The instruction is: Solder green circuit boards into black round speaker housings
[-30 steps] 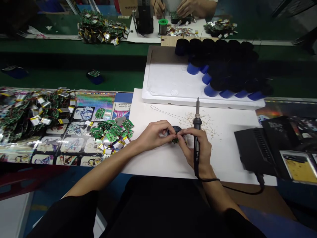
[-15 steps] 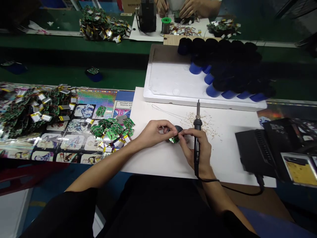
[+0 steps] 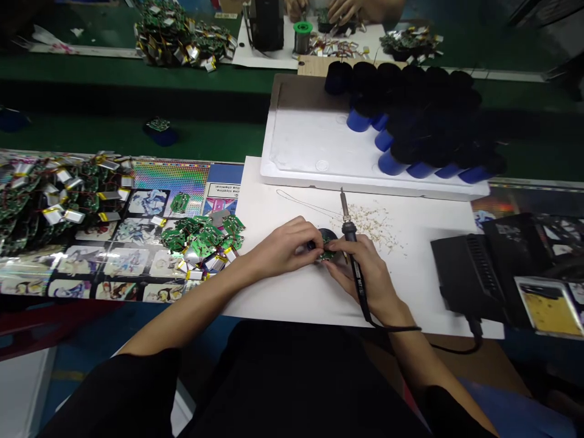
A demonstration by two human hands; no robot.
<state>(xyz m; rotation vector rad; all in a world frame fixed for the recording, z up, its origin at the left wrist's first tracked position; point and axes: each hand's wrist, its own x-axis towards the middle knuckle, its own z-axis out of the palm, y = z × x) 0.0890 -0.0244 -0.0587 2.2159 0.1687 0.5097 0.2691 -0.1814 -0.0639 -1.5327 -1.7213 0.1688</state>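
A small green circuit board (image 3: 327,248) sits against a dark round part (image 3: 327,233) on the white sheet, partly covered by my fingers. My left hand (image 3: 294,246) is closed on the board's left side, fingertips pinching its edge. My right hand (image 3: 367,274) holds a soldering iron (image 3: 354,255) between thumb base and fingers, its tip pointing up and away from the board. The thumb and index finger of that hand also touch the board's right side. Beside the iron's tip lies a thin looped wire (image 3: 303,202), with pale crumbs (image 3: 374,225) scattered to the right.
Circuit boards with silver battery cells (image 3: 203,243) lie to the left, beside a bigger heap (image 3: 59,188). A white foam tray (image 3: 310,146) carries several blue cups (image 3: 392,163). At right stand a black box (image 3: 465,280) and a yellow sponge (image 3: 550,310). A co-worker's hands (image 3: 344,11) are across the bench.
The soldering iron has tilted, its tip swinging left. My right hand has turned with it, and my left fingers have curled further around the board. The whole view has shifted slightly.
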